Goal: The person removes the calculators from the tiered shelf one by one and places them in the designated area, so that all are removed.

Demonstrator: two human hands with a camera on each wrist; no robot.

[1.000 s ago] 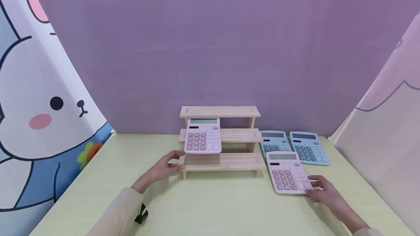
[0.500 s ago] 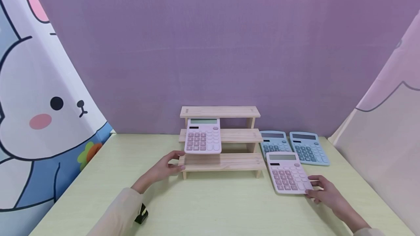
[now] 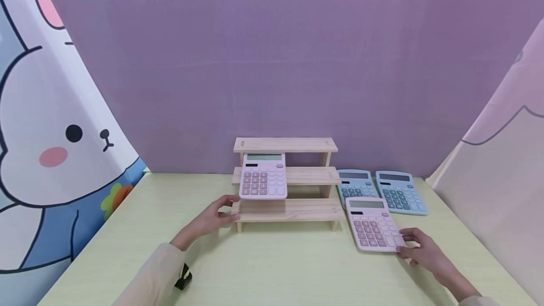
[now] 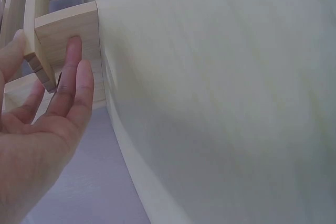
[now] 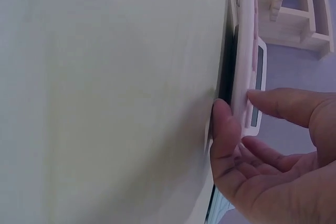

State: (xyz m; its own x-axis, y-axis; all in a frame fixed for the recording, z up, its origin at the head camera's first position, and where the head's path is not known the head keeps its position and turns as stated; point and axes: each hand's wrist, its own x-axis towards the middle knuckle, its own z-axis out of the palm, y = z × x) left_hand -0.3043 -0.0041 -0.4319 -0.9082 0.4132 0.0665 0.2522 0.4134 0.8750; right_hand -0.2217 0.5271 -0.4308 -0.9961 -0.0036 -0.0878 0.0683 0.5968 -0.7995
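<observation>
the left hand (image 3: 212,220) rests open-fingered against the wooden rack's (image 3: 285,209) near-left end, steadying it. the right hand (image 3: 418,248) pinches the near-right corner of the pink calculator (image 3: 373,224) lying flat on the surface (image 3: 276,268), thumb over its top face, fingers at its edge.

Purple backdrop (image 3: 272,60), pale green table (image 3: 272,268) (bunny curtain (image 3: 51,145) left).
</observation>
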